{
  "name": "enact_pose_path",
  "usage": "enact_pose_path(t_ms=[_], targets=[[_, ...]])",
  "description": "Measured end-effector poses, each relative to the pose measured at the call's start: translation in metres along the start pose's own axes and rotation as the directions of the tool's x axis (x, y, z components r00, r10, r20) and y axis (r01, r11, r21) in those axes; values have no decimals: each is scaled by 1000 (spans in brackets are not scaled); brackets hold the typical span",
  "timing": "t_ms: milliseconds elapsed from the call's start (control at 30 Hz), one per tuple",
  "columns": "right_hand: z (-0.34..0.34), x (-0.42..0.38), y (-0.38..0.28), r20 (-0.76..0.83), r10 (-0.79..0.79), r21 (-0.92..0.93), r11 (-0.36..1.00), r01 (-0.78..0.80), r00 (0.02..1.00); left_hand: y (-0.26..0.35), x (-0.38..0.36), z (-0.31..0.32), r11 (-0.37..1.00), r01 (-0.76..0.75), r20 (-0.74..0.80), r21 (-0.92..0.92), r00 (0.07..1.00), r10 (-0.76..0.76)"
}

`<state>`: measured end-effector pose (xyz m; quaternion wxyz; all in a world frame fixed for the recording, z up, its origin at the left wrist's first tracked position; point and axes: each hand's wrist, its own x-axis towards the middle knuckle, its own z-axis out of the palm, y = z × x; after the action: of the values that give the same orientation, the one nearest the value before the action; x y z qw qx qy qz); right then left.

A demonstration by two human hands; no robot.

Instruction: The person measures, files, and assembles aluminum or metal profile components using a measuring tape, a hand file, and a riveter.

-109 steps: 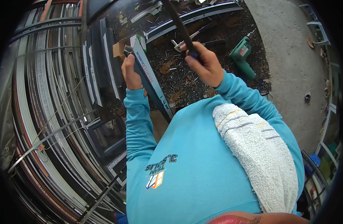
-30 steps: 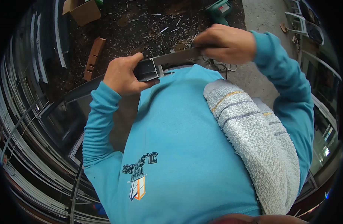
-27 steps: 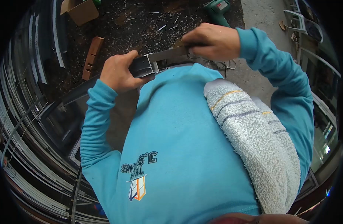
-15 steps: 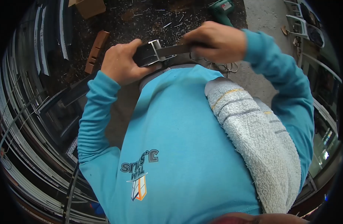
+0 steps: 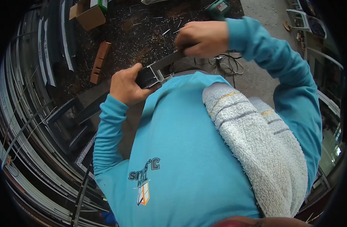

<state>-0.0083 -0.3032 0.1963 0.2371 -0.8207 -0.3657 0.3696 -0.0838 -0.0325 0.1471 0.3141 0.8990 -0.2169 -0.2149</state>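
My left hand [image 5: 127, 85] grips a dark metal profile [image 5: 146, 77] near its cut end, thumb on top and fingers at the near side. The open end, with thin bright metal walls, faces right. My right hand [image 5: 200, 39] is closed around the far end of a flat dark tool [image 5: 169, 60], a file or blade by its look. The tool's other end lies against the upper edge of the profile's end. Both hands are just in front of my blue shirt, near the worktable edge.
Metal shavings cover the dark worktable [image 5: 124, 36]. On it are a notched wooden block [image 5: 100, 62], a cardboard box [image 5: 89, 17] and a green power tool [image 5: 217, 8]. Cables [image 5: 229, 65] lie on the floor at right. Long metal profiles [image 5: 26, 151] fill the left side.
The profile end and my left hand have shifted down and slightly right in view. My right hand has moved up and left, and the flat tool now slants more steeply.
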Motion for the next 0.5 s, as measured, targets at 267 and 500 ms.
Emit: enact_pose_path(t_ms=[267, 500], targets=[[8, 8, 0, -71, -189, 69, 979, 194, 979, 11, 2, -13, 990, 31, 74, 140, 996, -41], [-10, -32, 21, -14, -56, 121, 991, 57, 998, -13, -8, -18, 998, 54, -51, 22, 997, -53]])
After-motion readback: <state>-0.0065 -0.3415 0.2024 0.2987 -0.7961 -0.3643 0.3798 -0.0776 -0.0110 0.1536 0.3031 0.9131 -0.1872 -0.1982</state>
